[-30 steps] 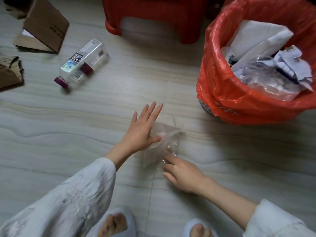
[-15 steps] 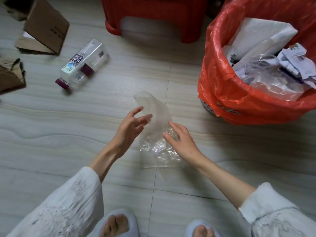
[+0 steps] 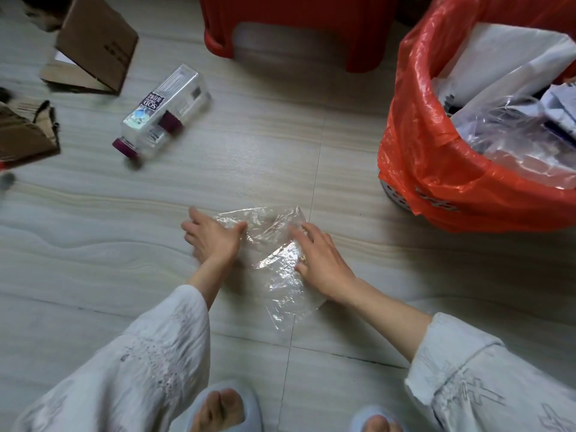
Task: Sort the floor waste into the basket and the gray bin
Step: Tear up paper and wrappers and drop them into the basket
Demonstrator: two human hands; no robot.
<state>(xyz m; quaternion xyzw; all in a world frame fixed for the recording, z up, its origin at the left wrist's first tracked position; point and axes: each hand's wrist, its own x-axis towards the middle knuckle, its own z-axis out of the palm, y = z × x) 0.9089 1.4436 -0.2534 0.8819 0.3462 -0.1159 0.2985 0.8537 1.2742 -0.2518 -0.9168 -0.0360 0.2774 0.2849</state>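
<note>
On floor, crinkled clear plastic bag (image 3: 274, 263).

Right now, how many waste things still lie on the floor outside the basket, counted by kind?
Clear plastic bag: 1, under both hands
Clear plastic package with purple caps: 1
Cardboard pieces: 2, a folded one and a torn one
Total: 4

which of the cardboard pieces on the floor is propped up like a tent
The folded cardboard at top left, beyond the clear bottle. The torn cardboard at the left edge lies flatter.
</note>
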